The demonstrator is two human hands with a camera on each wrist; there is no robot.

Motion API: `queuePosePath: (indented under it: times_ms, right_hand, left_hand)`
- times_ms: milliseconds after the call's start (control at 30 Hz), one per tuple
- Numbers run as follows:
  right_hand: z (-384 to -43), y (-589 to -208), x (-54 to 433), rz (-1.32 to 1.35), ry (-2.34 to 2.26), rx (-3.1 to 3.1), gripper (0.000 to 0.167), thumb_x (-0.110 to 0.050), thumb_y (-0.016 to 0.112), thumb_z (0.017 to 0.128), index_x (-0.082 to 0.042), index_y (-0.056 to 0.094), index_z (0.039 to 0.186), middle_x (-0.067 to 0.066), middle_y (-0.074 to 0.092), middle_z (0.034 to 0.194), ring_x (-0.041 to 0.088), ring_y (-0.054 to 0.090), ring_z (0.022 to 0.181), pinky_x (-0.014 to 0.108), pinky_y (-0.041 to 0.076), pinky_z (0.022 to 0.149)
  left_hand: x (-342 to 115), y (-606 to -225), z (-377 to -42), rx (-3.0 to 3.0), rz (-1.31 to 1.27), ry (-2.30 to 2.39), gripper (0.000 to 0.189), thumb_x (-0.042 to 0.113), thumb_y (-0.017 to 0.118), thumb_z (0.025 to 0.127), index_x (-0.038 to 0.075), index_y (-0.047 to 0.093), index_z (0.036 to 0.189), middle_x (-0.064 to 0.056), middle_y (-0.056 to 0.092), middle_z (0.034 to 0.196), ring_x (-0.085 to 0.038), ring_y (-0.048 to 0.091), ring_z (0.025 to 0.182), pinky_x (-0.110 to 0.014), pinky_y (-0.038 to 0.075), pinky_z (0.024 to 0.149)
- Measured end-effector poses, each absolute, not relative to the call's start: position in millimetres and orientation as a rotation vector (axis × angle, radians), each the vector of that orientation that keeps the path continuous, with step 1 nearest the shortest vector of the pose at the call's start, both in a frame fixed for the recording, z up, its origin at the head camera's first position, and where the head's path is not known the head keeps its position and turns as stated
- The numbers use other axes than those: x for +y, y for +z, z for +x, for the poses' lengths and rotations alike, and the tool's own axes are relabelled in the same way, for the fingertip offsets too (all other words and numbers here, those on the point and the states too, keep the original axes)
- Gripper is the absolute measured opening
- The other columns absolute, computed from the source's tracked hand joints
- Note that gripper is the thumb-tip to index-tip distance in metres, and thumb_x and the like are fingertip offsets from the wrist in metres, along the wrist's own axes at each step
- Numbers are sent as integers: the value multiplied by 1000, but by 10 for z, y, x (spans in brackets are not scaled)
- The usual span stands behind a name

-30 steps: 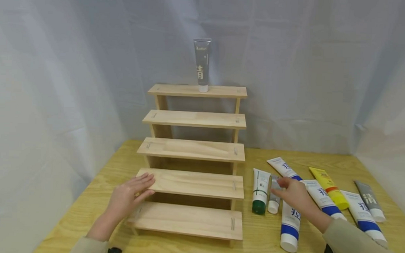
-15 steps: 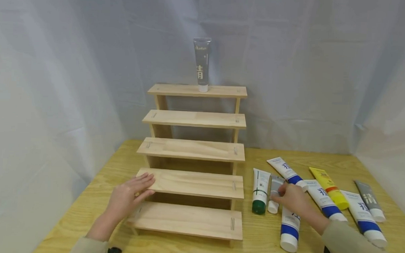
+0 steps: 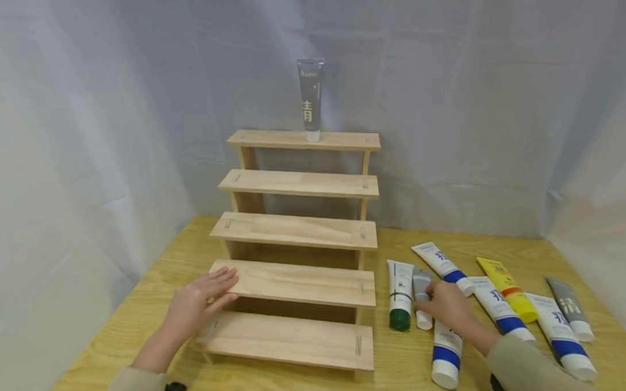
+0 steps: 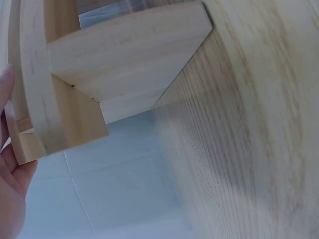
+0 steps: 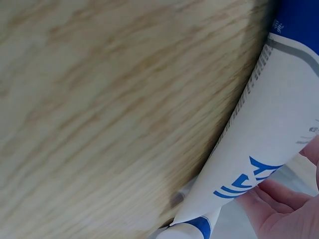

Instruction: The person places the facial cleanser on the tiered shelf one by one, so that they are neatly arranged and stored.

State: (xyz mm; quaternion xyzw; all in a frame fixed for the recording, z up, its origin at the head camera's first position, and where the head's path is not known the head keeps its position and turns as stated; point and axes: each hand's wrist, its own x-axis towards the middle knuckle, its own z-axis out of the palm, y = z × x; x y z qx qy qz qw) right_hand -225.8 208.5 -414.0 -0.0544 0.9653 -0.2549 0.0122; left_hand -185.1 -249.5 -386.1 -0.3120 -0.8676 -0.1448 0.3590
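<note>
At the left end of the pale wooden five-step rack (image 3: 295, 340), we see the left hand (image 3: 191, 307) staying put, thumb and fingers gripping the end of the second step up. On the rack's top step a tall grey tube with a white cap (image 3: 310, 97) stands cap down. Just right of the rack, a white tube with a green cap (image 3: 400, 288) lies on the yellowish wooden table (image 3: 400, 371), its far end tipped slightly towards the rack since half a second ago.

Next outward from the rack is the real change: the small grey tube with a white cap (image 3: 421, 278) has swung its far end rackward, and the right hand (image 3: 447, 308), loose above it a second ago, now pinches it. We judge the tube is caught, though apparently still resting on the table; the right-wrist view hides the pinch, so we hedge there.

Farther right of the rack lie four white tubes with blue bands (image 3: 502, 308), a yellow tube with an orange stripe (image 3: 507, 290) and a larger grey tube (image 3: 569, 303). All caps look closed, so we cannot see any contents.
</note>
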Motion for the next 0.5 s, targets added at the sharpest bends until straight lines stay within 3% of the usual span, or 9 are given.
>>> queuePosePath:
  times_ms: [200, 500]
  right_hand:
    - [-2271, -4143, 2054, -181, -773, 3028, 22, -21, 71, 74, -6, 57, 65, -1, 41, 50, 11, 39, 45, 20, 28, 40]
    - [-2301, -4133, 2024, -151, -681, 3016, 25, -23, 71, 74, -6, 55, 65, 2, 46, 52, 12, 43, 46, 21, 32, 40]
  left_hand:
    - [-2494, -3868, -1850, -2231, -815, -375, 47, 43, 51, 83, 1, 67, 97, -11, 62, 104, -26, 61, 92, -44, 49, 76]
    - [-2497, -3863, -1844, -2242, -803, -376, 45, 40, 55, 82, 0, 67, 97, -11, 62, 104, -27, 61, 91, -43, 50, 74]
